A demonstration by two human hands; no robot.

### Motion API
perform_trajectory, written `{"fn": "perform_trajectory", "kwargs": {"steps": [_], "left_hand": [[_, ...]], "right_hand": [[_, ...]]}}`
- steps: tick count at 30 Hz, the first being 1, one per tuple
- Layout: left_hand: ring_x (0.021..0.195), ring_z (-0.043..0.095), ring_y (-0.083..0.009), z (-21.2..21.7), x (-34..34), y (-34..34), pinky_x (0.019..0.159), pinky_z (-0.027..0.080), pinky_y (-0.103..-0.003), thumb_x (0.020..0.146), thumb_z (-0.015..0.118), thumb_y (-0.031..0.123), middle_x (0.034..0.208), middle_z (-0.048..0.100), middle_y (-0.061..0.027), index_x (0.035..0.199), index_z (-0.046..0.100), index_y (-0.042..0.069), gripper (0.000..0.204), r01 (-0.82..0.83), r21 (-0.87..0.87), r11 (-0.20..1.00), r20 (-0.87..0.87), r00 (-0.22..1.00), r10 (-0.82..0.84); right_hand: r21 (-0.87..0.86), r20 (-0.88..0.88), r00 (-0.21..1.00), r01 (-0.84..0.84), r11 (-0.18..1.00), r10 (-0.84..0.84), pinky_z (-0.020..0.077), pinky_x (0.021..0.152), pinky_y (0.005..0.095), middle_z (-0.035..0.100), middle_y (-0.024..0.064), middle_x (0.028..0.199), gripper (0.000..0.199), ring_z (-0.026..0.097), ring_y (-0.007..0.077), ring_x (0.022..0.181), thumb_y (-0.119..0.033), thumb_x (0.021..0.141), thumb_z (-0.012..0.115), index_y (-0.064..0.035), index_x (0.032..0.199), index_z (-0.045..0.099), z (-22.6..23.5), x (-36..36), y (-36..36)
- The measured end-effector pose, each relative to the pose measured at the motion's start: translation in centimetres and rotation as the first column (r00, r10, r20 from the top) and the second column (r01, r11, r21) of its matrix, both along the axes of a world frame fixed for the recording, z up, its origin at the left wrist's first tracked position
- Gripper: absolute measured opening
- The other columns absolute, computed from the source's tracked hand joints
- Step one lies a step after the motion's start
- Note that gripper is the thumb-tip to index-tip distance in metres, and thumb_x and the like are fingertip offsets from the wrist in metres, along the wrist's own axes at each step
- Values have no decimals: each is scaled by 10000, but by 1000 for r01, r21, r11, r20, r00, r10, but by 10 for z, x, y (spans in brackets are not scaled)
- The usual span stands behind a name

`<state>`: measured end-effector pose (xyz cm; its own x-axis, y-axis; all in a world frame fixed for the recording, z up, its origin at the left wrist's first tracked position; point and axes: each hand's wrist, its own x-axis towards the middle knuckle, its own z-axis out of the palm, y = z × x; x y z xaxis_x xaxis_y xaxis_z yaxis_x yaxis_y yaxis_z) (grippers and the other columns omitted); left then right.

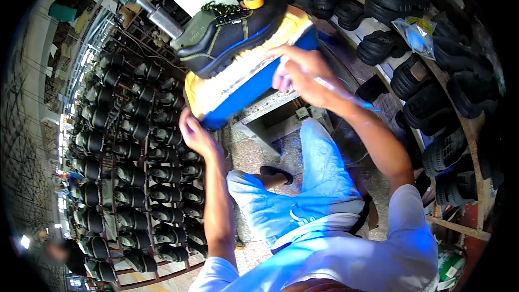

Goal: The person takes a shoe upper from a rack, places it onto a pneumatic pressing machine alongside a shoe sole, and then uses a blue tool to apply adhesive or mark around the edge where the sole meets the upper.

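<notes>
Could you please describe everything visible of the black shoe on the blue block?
The black, leather-looking shoe has yellow-flecked laces, yellow stitching and a blue line above its dark sole. It sits on the yellow-topped blue block, toe leftward. A thick metal rod ends near its toe, a yellow-collared rod near its ankle; contact is unclear.

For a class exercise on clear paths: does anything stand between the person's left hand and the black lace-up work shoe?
Yes: the yellow left end of the yellow-and-blue pad lies between the left hand and the black lace-up work shoe. Nothing else visible stands between them.
</notes>
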<state>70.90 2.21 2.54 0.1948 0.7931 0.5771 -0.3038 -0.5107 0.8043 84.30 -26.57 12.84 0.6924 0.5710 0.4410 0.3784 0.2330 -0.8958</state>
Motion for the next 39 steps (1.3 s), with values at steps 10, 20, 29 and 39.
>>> {"fn": "perform_trajectory", "kwargs": {"steps": [10,20,29,39], "left_hand": [[1207,624,-307,131,30,-12,1054,482,-381,812,876,167,1297,651,-225,1461,468,-60,799,214,735,644,-390,909,143],[1092,667,-277,193,96,-13,1010,481,-438,555,999,376,1140,726,-144,1332,617,29,933,547,282,788,-766,623,-158],[1182,596,-348,113,-64,-74,1042,426,-495,700,841,318,1249,661,-153,1290,585,0,717,-189,751,633,93,979,181],[1225,578,-340,-188,-185,92,1062,444,-448,508,972,91,1249,632,-126,1258,610,74,833,-167,167,972,-704,670,236]], "right_hand": [[-357,527,826,428,830,-200,594,852,487,734,270,915,850,737,420,889,-514,663,903,60,1219,613,11,27,51],[-481,167,986,84,873,-3,559,848,360,737,147,1023,825,694,207,908,-394,641,970,43,1253,630,21,125,54],[-474,319,947,131,871,31,499,1038,339,690,145,1256,757,662,217,1126,-266,787,866,4,1425,558,20,98,79],[-492,354,928,291,821,-117,464,1103,418,628,212,1346,985,636,318,1192,-547,748,841,5,1490,499,8,79,85]]}}
